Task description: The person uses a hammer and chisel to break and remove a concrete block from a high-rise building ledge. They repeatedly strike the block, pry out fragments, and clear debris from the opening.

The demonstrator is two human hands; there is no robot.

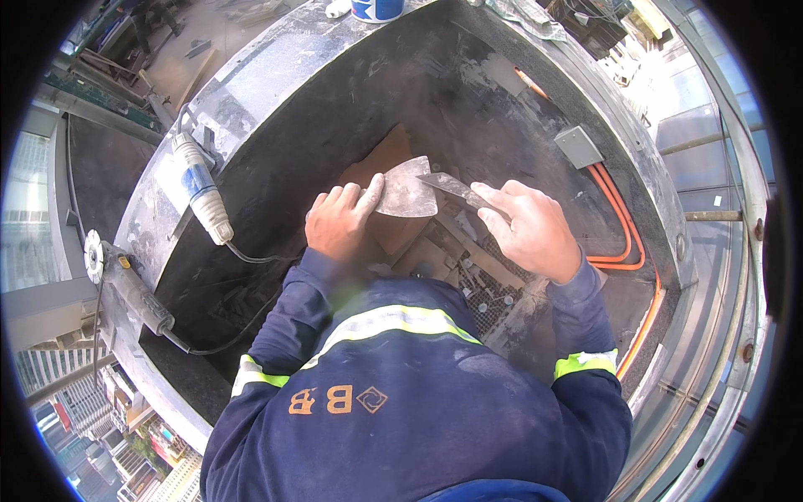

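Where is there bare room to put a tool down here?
Bare ledge between the plug and the can. Crowded: the platform floor under both hands, left hand and right hand holding trowels, littered with debris.

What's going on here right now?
A person in a navy work jacket holds two plastering tools over a suspended work platform. The left hand has a grip on a wide trowel; the right hand lays a narrower scraper against its edge. An angle grinder rests on the rail, left.
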